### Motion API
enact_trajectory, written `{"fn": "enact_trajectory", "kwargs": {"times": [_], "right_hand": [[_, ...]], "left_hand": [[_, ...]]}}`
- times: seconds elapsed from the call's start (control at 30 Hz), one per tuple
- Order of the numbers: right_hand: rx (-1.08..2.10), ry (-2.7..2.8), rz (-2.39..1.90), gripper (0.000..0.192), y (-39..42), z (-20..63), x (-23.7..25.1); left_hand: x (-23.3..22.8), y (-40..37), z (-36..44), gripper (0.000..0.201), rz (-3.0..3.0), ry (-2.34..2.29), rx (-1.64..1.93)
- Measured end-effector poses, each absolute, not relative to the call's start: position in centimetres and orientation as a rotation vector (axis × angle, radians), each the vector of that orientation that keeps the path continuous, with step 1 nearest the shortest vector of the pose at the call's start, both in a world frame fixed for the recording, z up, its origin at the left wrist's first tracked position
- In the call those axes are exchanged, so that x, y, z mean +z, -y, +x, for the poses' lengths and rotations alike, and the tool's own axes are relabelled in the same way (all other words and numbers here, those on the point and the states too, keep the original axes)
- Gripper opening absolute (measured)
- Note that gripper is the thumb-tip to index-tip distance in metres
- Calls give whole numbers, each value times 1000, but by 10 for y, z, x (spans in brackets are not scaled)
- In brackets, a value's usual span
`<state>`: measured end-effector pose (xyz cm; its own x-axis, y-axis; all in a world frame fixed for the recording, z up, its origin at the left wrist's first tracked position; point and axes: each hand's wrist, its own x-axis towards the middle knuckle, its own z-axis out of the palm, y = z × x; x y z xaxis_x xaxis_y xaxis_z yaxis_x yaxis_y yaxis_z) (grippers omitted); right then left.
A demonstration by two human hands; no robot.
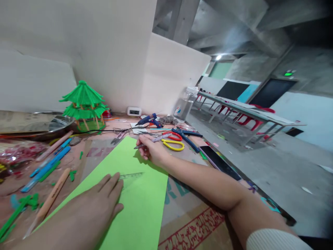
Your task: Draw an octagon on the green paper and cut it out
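Observation:
A sheet of bright green paper (140,205) lies on the worktable in front of me. My left hand (100,199) rests flat on it, fingers stretched out. From under those fingertips sticks out a clear ruler (132,175) with dark markings; the rest of it is hidden by the hand. My right hand (151,149) grips a slim pen (161,138) near the paper's far right edge. The pen's tip points left, just over the sheet; whether it touches cannot be made out. Behind my right hand lie scissors with red and yellow handles (173,145).
A green two-tiered pagoda model (83,104) stands at the back left beside a metal bowl (70,121). A blue glue gun (149,120), blue-handled pliers (191,139) and a phone (220,161) lie beyond my right arm. Pens, a wooden-handled tool (56,192) and green scraps fill the left side.

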<state>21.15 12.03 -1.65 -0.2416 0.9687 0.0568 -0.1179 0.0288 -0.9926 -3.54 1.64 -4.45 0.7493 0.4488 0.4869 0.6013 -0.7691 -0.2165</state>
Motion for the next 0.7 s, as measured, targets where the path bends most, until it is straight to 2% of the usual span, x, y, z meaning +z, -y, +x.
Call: {"fn": "enact_trajectory", "kwargs": {"times": [0.2, 0.3, 0.43, 0.7], "right_hand": [[1427, 1321, -897, 44, -117, 211, -14], [1429, 1335, -892, 43, -116, 211, -13], [1418, 1359, -896, 43, -115, 210, -13], [1454, 1374, -914, 40, -114, 210, -12]], "left_hand": [[-22, 9, -16, 45, -2586, 673, -325], [-18, 9, -10, 47, -2670, 718, -368], [-23, 6, -6, 38, -2623, 785, -476], [-24, 2, -6, 48, -2574, 700, -275]]}}
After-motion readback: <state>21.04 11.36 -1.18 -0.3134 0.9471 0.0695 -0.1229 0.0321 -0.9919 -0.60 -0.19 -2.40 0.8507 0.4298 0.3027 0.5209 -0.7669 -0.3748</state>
